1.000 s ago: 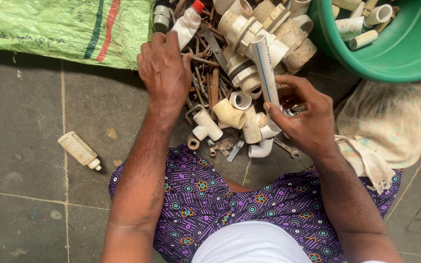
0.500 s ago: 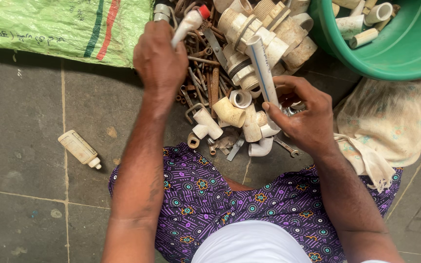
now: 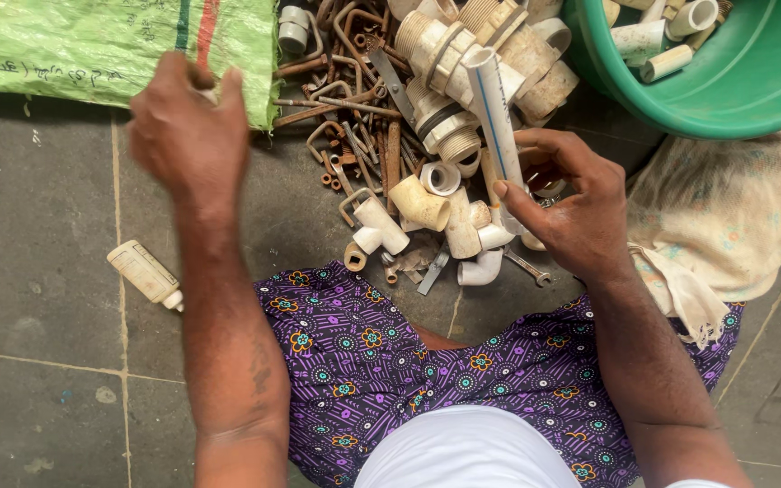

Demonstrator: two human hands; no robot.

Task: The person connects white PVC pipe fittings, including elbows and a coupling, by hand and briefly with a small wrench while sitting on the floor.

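Right hand (image 3: 571,212) closed on a short white pipe (image 3: 497,126) with a blue stripe: thumb and fingers pinch its lower end, pipe near upright over the pile of fittings (image 3: 427,194) on the floor. Left hand (image 3: 187,131) hovers at the edge of the green sack (image 3: 92,45), fingers curled; something pale shows at the fingertips, too blurred to tell a grip. Small tube (image 3: 145,273) lies on the tiles beside the left forearm. Green basin (image 3: 725,95) top right holds pipe offcuts.
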